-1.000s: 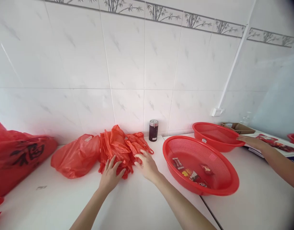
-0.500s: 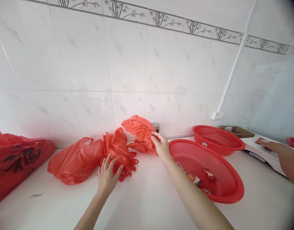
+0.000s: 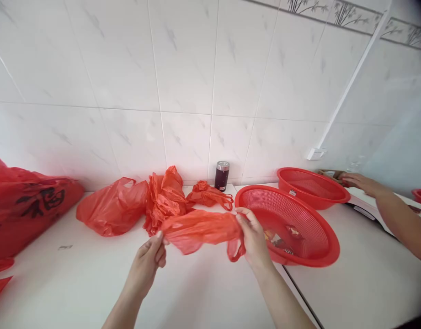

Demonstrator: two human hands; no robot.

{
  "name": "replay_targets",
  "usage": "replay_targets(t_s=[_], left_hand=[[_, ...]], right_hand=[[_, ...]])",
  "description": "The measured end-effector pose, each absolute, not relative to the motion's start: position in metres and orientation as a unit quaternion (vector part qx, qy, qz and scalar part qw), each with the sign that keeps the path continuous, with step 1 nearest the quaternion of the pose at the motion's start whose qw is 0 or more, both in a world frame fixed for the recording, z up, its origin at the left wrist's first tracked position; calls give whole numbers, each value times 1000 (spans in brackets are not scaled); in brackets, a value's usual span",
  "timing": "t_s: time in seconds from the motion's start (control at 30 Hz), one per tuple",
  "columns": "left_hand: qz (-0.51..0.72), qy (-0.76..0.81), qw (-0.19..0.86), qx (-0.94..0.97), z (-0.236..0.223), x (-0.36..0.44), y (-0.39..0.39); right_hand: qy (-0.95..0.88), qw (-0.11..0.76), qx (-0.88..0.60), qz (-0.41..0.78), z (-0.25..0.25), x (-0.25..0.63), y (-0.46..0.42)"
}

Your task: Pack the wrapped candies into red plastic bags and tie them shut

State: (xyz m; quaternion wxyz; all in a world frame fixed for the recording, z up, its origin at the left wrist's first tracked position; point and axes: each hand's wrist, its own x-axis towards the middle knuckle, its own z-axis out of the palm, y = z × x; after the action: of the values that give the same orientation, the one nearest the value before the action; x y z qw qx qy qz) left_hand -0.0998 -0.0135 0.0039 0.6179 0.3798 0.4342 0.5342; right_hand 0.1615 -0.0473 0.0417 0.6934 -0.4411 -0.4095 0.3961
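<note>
A thin red plastic bag (image 3: 199, 230) hangs stretched between my two hands above the white counter (image 3: 196, 292). My left hand (image 3: 149, 260) pinches its left end. My right hand (image 3: 252, 237) is closed on its handle end, where a loop dangles down. Behind the bag lies a pile of crumpled red bags (image 3: 165, 198), with one more small bag (image 3: 207, 194) beside it. Just right of my right hand sits a red mesh basket (image 3: 313, 251) with a few small wrapped packets (image 3: 282, 237) in it.
A puffed red bag (image 3: 110, 208) and a big red bag with black characters (image 3: 25, 205) lie at the left. A dark jar (image 3: 221, 175) stands by the tiled wall. A second red basket (image 3: 311, 187) sits behind; another person's hand (image 3: 359, 183) reaches there.
My right hand pulled one red bag off the pile and brought it toward me. My left hand left the pile and took the bag's other end. The other person's arm shifted.
</note>
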Motion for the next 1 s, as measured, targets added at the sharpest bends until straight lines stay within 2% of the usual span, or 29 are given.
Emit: replay_targets(t_s=[0.1, 0.17, 0.23, 0.37, 0.5, 0.63, 0.77, 0.83, 0.9, 1.0], left_hand=[[576, 507, 541, 344, 0, -124, -27], [592, 529, 463, 393, 9, -124, -41], [551, 504, 434, 504, 24, -107, -58], [406, 408, 504, 644, 45, -59, -83], [460, 436, 535, 559, 36, -62, -78], [595, 485, 532, 357, 11, -116, -59], [595, 510, 544, 299, -2, -149, -62], [635, 532, 459, 321, 7, -147, -76], [691, 544, 282, 383, 27, -134, -94], [636, 511, 1, 578, 59, -105, -112]], right_hand=[[-380, 726, -440, 368, 49, 172, -53], [-425, 702, -449, 354, 53, 164, -58], [-488, 657, -441, 368, 57, 146, -65], [-565, 557, -365, 487, 60, 111, -76], [-561, 518, -382, 521, 60, 121, -82], [-550, 536, -461, 445, 55, 163, -85], [-587, 518, -552, 288, 43, 189, -86], [-609, 492, -573, 244, 38, 191, -88], [-621, 473, -576, 244, 37, 188, -90], [-638, 460, -557, 267, 41, 176, -95]])
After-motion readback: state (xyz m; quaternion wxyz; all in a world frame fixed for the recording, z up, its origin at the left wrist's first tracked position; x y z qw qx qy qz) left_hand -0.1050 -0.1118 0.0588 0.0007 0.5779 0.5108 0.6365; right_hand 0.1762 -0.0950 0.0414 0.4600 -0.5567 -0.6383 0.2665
